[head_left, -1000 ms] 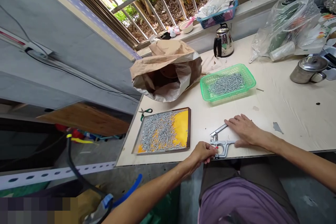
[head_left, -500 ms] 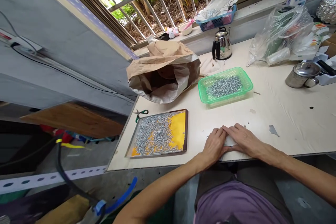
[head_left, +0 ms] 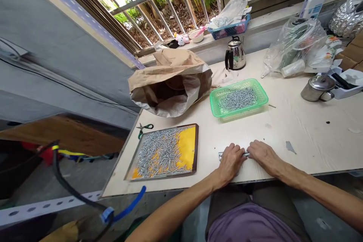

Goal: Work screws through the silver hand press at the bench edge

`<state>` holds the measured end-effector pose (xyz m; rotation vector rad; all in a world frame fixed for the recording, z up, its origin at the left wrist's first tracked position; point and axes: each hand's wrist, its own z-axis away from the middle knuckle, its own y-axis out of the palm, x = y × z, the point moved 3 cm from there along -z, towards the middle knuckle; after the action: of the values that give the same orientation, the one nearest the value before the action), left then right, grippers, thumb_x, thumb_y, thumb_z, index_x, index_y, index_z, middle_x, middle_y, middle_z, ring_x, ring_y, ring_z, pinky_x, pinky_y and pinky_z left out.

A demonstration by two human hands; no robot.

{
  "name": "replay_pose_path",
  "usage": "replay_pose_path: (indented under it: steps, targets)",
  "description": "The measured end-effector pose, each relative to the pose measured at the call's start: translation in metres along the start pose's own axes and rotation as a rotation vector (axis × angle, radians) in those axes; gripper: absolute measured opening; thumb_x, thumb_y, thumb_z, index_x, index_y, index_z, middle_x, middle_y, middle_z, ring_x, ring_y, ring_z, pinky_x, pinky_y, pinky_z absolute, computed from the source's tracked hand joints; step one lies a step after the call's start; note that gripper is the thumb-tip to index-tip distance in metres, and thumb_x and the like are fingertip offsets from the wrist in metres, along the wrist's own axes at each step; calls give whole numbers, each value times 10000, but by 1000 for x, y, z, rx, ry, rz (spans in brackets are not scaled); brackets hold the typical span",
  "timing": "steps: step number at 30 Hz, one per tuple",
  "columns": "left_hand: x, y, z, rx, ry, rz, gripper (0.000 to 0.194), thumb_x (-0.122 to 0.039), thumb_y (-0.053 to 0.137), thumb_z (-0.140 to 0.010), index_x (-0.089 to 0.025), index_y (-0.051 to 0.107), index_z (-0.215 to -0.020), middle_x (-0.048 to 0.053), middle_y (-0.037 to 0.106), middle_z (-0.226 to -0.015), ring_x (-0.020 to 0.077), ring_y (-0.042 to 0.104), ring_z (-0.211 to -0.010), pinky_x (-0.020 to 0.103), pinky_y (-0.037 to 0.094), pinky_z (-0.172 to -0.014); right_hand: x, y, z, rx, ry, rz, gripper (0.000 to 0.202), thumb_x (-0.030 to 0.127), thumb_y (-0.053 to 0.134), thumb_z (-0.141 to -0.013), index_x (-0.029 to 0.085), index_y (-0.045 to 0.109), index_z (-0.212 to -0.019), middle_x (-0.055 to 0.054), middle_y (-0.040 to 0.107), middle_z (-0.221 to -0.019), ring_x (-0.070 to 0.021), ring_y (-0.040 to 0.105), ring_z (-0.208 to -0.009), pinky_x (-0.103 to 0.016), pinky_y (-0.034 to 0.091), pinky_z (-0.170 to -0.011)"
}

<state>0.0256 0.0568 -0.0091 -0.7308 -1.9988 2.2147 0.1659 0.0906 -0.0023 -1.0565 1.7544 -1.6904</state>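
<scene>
Near the table's front edge, my left hand [head_left: 233,162] is closed, its fingers curled down over something small. Silvery screw-like bits [head_left: 220,155] poke out at its left side. My right hand [head_left: 265,159] is closed too, just to the right. A thin silvery-white strip [head_left: 246,154] spans the gap between both hands' fingertips; its kind is mostly hidden. Left of the hands, a shallow tray [head_left: 195,149] with a yellow bottom carries many loose metal screws [head_left: 161,151]. Beyond the hands stands a green plastic basket [head_left: 217,111] holding more screws [head_left: 238,99].
Green-handled scissors [head_left: 145,126] lie by the tray's far left corner. A large open paper bag [head_left: 172,72] stands behind it. At the back are a steel kettle [head_left: 236,55] and a plastic-wrapped bundle [head_left: 297,45]. A lidded steel cup [head_left: 317,89] sits at right.
My hands have moved slightly apart, and the pale piece between them now shows as a thin strip. Silvery bits have come into sight beside my left hand. The camera view has shifted slightly.
</scene>
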Motion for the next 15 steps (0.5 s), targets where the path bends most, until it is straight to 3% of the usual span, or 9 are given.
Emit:
replay_pose_path:
  steps: [3, 6, 8, 12, 15]
  targets:
    - [0, 3, 1, -59, -30, -24, 239, -280, 549, -891, -162, 545, -1098, 94, 633, -1012, 240, 580, -941, 389, 514, -795, -8, -8, -5, 37, 1, -16, 75, 132, 577, -823, 186, 589, -874, -65, 600, -891, -205, 532, -843, -300, 421, -679]
    - [-10, 12, 13, -182, -29, -56, 368, -237, 506, -908, -118, 458, -1252, 180, 545, -1275, 282, 513, -1186, 450, 466, -955, -20, -18, -12, 107, -42, -121, 377, 287, 717, -732, 162, 576, -1058, -118, 594, -1074, -244, 533, -966, -350, 459, -785]
    - [-22, 22, 24, -243, 28, -55, 390, -212, 469, -919, -94, 432, -1289, 200, 482, -1362, 298, 422, -1302, 465, 422, -1024, -28, -21, -18, 137, -49, -151, 428, 315, 696, -754, 142, 563, -1122, -134, 593, -1105, -247, 535, -985, -364, 454, -827]
    - [-41, 37, 42, -269, 83, 56, 436, -291, 452, -936, -102, 414, -1327, 183, 508, -1352, 281, 432, -1307, 468, 407, -1057, -41, -22, -34, 148, 101, -33, 144, 186, 520, -870, 159, 632, -956, -101, 625, -982, -219, 535, -898, -340, 430, -786]
    - [-43, 37, 44, -272, 70, 132, 430, -301, 448, -938, -117, 426, -1326, 166, 549, -1310, 270, 466, -1280, 482, 390, -1074, -34, -25, -49, 127, 202, 80, 178, 160, 472, -888, 175, 647, -858, -96, 624, -921, -221, 518, -871, -333, 400, -727]
